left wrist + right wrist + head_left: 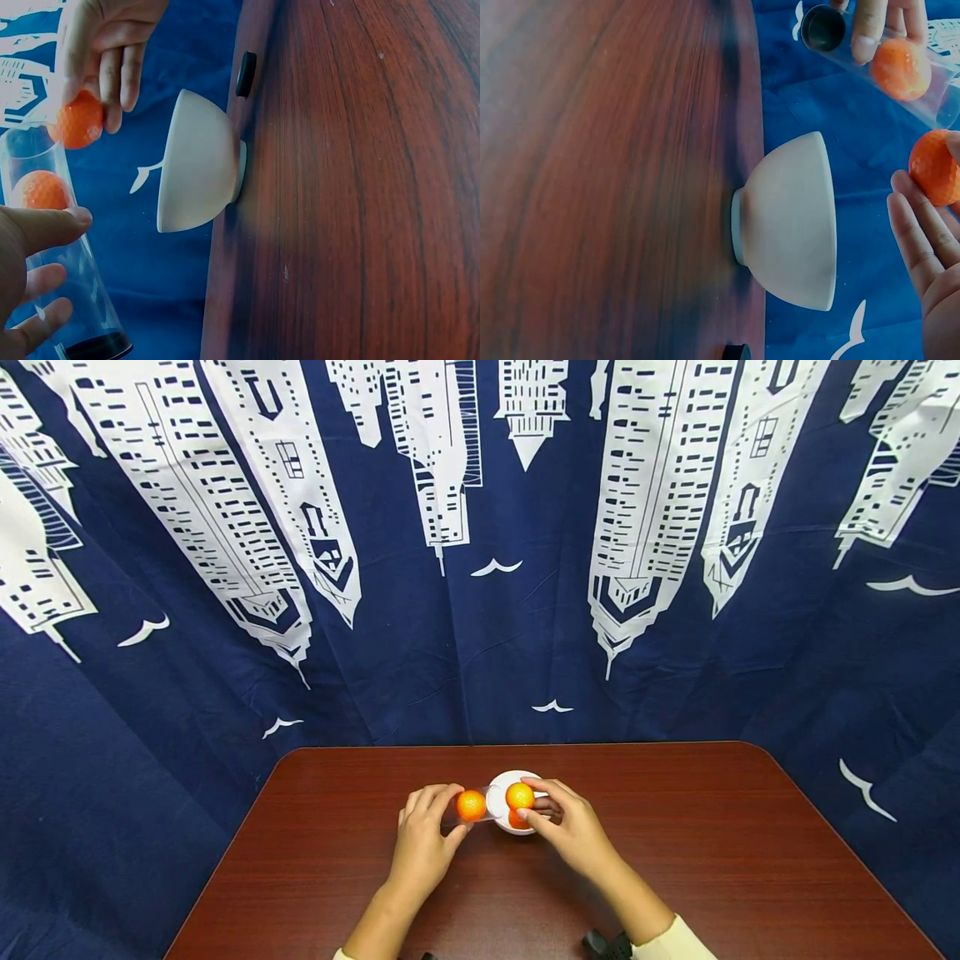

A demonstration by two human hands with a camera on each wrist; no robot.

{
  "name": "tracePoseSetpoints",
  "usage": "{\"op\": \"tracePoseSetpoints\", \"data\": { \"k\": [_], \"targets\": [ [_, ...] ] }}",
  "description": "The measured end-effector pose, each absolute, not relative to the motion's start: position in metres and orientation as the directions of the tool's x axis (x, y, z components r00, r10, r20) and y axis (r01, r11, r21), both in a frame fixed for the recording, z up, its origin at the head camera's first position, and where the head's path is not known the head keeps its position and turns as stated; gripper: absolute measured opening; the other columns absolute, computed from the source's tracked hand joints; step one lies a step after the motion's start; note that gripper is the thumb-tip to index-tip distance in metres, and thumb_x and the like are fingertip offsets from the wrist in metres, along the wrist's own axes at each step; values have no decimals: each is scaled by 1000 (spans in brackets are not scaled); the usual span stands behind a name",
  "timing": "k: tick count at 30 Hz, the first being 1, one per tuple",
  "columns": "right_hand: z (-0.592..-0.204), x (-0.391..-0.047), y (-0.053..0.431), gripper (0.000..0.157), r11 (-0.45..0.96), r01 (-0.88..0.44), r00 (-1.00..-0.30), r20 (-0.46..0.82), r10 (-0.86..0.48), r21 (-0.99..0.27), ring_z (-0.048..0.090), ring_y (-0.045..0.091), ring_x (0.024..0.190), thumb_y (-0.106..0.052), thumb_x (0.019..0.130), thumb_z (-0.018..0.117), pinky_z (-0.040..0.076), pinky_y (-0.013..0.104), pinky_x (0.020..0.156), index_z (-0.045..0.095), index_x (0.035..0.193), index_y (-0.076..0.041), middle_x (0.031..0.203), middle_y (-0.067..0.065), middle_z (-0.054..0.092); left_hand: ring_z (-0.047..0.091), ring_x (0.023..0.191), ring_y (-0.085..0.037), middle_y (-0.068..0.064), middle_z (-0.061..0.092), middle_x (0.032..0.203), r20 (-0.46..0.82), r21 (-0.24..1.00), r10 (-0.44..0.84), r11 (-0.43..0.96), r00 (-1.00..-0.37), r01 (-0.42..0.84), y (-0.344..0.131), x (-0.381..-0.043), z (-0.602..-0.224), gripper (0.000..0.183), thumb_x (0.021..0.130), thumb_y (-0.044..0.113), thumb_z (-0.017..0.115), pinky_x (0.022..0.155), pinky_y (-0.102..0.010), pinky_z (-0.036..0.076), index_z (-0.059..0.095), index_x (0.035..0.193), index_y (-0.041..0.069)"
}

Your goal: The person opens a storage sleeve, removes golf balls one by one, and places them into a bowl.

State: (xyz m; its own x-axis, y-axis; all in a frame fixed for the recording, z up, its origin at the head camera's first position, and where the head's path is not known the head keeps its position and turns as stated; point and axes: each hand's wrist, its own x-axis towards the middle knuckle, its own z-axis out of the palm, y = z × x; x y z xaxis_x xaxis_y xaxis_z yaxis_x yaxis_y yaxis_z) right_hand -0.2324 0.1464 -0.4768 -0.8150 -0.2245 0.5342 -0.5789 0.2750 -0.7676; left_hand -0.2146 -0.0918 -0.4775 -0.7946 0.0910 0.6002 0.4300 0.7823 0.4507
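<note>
My left hand (429,837) grips a clear tube (82,285) with a black closed end (101,346). Inside the tube, towards its mouth, is an orange golf ball (471,806). A second orange golf ball (520,796) is pinched between the thumb and fingers of my right hand (573,831), close to the tube's mouth. Below stands a white bowl (791,225), upright on the table. Another orange ball (517,819) lies in the bowl, partly hidden by the right thumb and the held ball; the side views do not show the bowl's inside.
The reddish-brown wooden table (337,860) has rounded far corners. A small black piece (246,73) lies to the right of the bowl, hidden in the head view. Behind the table hangs a blue cloth (450,693) with white buildings and birds.
</note>
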Motion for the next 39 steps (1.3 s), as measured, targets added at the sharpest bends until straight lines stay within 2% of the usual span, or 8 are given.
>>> {"op": "tracePoseSetpoints", "data": {
  "k": [5, 9, 13, 21, 26, 32, 35, 39],
  "targets": [
    [-476, -242, 145, 47, 313, -555, -831, 500, -243, -770, 75, 26, 95, -5, 86, 79, 60, 26, 81, 64, 130, -2, 112, 10, 69, 56, 116, -22, 1, 66, 120, 568, 512, 66, 752, -820, 415, -92, -214, -476, 56, 73, 18, 91, 93, -45, 46, 66, 123, 21],
    [-478, -250, 143, 46, 345, -559, -828, 488, -276, -754, 74, 33, 96, -6, 86, 78, 61, 39, 84, 63, 129, 1, 110, 11, 70, 56, 115, -21, 1, 66, 120, 552, 547, 49, 732, -832, 406, -93, -214, -475, 55, 74, 18, 91, 97, -46, 48, 66, 123, 20],
    [-479, -255, 139, 45, 391, -572, -820, 489, -298, -721, 73, 31, 98, -7, 86, 79, 59, 47, 86, 65, 127, 1, 107, 9, 70, 57, 112, -20, 0, 66, 119, 558, 564, 36, 716, -829, 411, -94, -215, -475, 53, 75, 18, 90, 95, -42, 51, 67, 122, 17],
    [-481, -265, 133, 42, 506, -577, -816, 480, -323, -641, 71, 25, 97, -7, 84, 80, 59, 46, 87, 67, 124, 0, 105, 8, 72, 56, 106, -17, 2, 66, 118, 530, 627, 9, 670, -848, 398, -97, -218, -477, 51, 76, 18, 90, 87, -36, 52, 67, 121, 17],
    [-482, -269, 129, 41, 578, -553, -831, 443, -335, -600, 70, 28, 96, -10, 86, 79, 58, 48, 87, 68, 124, -3, 108, 9, 72, 57, 106, -17, 3, 66, 118, 508, 656, -4, 650, -862, 383, -99, -220, -479, 51, 76, 19, 89, 88, -37, 51, 67, 121, 20],
    [-485, -271, 125, 41, 646, -539, -837, 430, -340, -540, 70, 27, 107, -11, 84, 80, 56, 46, 95, 69, 123, -4, 117, 8, 72, 56, 106, -18, 3, 65, 120, 471, 685, 7, 627, -882, 370, -98, -218, -478, 51, 78, 20, 88, 89, -37, 50, 66, 124, 19],
    [-486, -274, 123, 41, 679, -535, -837, 427, -342, -503, 69, 25, 110, -11, 83, 81, 54, 44, 98, 70, 121, -4, 117, 9, 73, 54, 105, -13, 4, 65, 120, 462, 689, 8, 626, -887, 365, -98, -218, -477, 51, 79, 20, 88, 90, -37, 50, 65, 124, 20],
    [-488, -277, 121, 39, 712, -516, -848, 398, -350, -476, 70, 26, 109, -12, 83, 82, 54, 44, 98, 71, 120, -4, 115, 10, 75, 55, 107, -15, 4, 65, 120, 456, 694, 10, 622, -890, 362, -97, -217, -477, 50, 79, 21, 88, 92, -40, 51, 65, 124, 20]
  ]
}}
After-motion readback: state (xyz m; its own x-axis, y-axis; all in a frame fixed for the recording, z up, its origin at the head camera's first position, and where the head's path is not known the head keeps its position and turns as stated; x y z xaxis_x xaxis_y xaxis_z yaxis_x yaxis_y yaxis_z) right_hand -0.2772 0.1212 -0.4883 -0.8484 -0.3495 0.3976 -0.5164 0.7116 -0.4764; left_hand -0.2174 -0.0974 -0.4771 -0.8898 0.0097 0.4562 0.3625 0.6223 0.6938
